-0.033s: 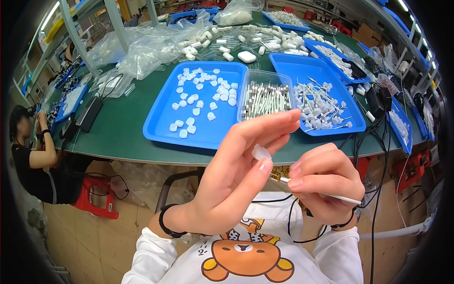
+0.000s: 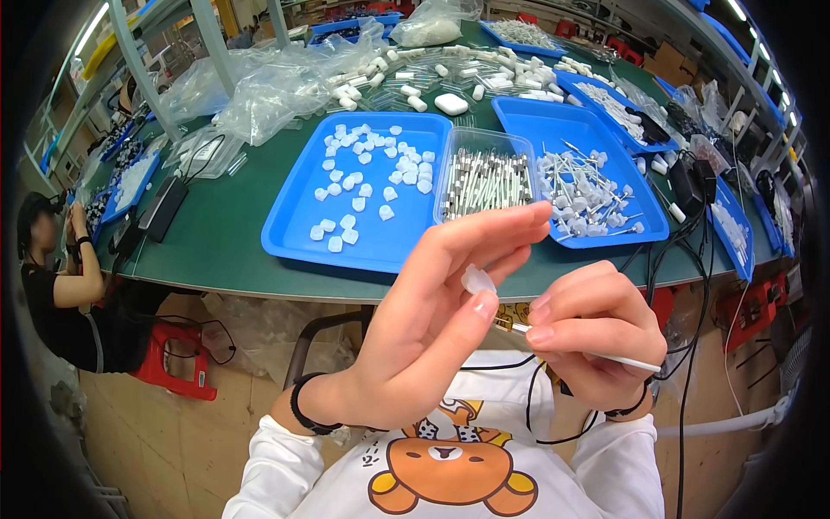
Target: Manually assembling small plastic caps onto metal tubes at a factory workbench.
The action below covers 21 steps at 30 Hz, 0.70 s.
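Observation:
My left hand [image 2: 424, 329] is raised in front of my chest and pinches a small translucent white cap [image 2: 477, 280] between thumb and fingers. My right hand [image 2: 592, 333] sits just right of it, gripping a thin white rod [image 2: 618, 358] whose tip points toward the cap. The two hands nearly touch. Beyond them on the green table [image 2: 233, 233] lies a blue tray [image 2: 303, 216] with several loose white caps, a clear box [image 2: 484, 182] of metal-tipped tubes, and a second blue tray [image 2: 622, 156] of assembled white pieces.
Clear plastic bags [image 2: 277, 82] and scattered white parts lie at the table's back. More blue trays [image 2: 735, 225] line the right edge, with black cables [image 2: 692, 285] hanging off. Another person [image 2: 65, 285] sits at the left by a red stool [image 2: 177, 359].

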Each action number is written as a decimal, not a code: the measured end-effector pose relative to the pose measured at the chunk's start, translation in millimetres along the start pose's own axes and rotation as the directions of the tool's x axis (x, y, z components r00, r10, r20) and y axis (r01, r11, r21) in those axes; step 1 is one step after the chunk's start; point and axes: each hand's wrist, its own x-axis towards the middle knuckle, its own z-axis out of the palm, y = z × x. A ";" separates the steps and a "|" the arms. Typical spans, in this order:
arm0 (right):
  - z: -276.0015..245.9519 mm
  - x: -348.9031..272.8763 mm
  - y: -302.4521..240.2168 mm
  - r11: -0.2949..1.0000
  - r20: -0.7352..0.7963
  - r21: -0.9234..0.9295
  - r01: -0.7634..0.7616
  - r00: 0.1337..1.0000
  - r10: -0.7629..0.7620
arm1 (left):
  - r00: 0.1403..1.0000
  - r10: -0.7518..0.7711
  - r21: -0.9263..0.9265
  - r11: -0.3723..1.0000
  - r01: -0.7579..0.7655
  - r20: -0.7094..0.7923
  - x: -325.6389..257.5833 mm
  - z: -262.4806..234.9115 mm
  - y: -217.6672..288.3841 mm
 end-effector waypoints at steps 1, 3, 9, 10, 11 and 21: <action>-0.2 0.1 0.5 1.000 -0.001 -0.003 0.000 1.000 0.000 | 1.000 -0.014 -0.032 0.999 0.014 0.001 -0.3 0.1 -0.6; -0.3 0.1 1.6 1.000 -0.002 -0.008 0.001 1.000 -0.001 | 1.000 -0.024 -0.043 0.999 0.024 0.000 -0.7 0.5 -0.6; 0.3 -0.2 1.2 1.000 -0.018 -0.007 -0.004 1.000 0.004 | 0.999 -0.043 -0.044 0.998 0.043 0.002 -1.0 1.0 0.7; 0.4 -0.3 1.1 1.000 -0.022 -0.010 -0.005 1.000 0.005 | 0.999 -0.045 -0.047 0.998 0.045 0.002 -1.0 1.1 0.5; 0.6 -0.3 1.0 1.000 -0.026 -0.012 -0.007 1.000 0.007 | 0.998 -0.055 -0.042 0.998 0.054 -0.016 -0.9 1.7 0.6; 1.4 -1.4 -15.5 1.000 -0.197 -0.026 0.010 0.980 -0.015 | 0.993 -0.094 -0.290 0.955 0.069 -0.075 0.4 0.4 10.4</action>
